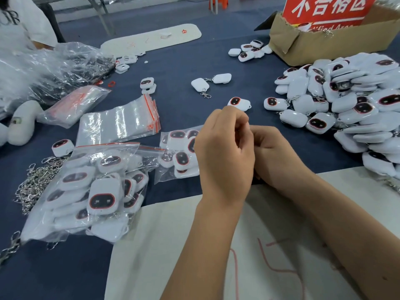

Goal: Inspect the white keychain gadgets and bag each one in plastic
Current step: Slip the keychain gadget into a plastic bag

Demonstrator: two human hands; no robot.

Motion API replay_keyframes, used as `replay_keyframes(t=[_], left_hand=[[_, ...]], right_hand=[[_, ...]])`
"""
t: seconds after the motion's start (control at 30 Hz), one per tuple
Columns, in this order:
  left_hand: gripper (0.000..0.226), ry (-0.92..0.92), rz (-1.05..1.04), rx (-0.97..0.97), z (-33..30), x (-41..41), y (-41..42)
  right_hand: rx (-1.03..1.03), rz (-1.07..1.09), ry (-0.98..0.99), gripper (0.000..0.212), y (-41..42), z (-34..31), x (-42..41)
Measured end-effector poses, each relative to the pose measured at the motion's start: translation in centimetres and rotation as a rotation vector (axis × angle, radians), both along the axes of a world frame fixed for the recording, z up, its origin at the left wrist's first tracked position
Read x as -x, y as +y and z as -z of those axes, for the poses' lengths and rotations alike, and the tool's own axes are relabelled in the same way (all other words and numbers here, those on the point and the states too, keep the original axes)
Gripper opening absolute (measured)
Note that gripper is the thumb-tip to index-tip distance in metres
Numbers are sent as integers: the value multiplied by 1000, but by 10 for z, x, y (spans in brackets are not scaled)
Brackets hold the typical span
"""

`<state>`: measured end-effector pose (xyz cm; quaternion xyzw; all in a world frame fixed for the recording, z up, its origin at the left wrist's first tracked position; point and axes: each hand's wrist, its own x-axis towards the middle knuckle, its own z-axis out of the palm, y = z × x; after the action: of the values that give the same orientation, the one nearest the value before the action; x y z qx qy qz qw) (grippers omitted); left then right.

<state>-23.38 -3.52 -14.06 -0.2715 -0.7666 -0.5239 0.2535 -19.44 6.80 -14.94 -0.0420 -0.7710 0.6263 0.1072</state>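
Note:
My left hand [225,148] and my right hand [276,152] meet above the table's near middle, fingers curled and pinched tip to tip. Whatever lies between them is hidden. Just beyond my left fingertips a white keychain gadget [239,103] with a dark red-rimmed face lies on the blue cloth. A big pile of the same gadgets [346,100] fills the right side. Left of my hands lie a stack of empty zip bags [121,124] with red seals, a large bag full of gadgets [93,191] and a smaller filled bag [179,152].
A cardboard box [303,44] with a red sign [329,9] stands at the back right. Two face-down gadgets with clasps [207,83] lie mid-table. Metal clasps [36,180] are heaped at the left, crumpled plastic [65,66] beyond them. Another person [21,22] sits far left. A white sheet [216,245] covers the near edge.

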Motion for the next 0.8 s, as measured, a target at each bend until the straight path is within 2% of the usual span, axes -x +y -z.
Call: replay_keyframes(t=[0.1,0.17,0.23,0.33,0.47,0.53,0.6,0.7,0.8], left_hand=[[14,-1,-16,-6,1,1,0],[15,-11,-28,-16,1,1,-1],[14,-30,-24,-31,1,2,-2],[9,-54,8,14,1,4,-3],[5,-26,-76,253,5,5,-5],[16,-55,-128,403,7,6,-6],[26,-125,-126,602,10,8,-7],[42,-131,-94,829,15,10,-7],[50,-76,-66,982,17,11,-6]], right_hand=[[-138,27,-24,38,-1,1,1],[-221,-41,-64,35,-1,-1,-1],[-201,-62,-47,36,-2,-2,-1],[-151,149,68,40,-3,0,-1],[-497,679,163,31,8,5,-2],[-752,814,96,26,19,7,-4],[-925,806,-92,33,27,9,-5],[-1035,704,-341,48,27,8,-4],[-1072,635,-257,51,22,7,-3]])
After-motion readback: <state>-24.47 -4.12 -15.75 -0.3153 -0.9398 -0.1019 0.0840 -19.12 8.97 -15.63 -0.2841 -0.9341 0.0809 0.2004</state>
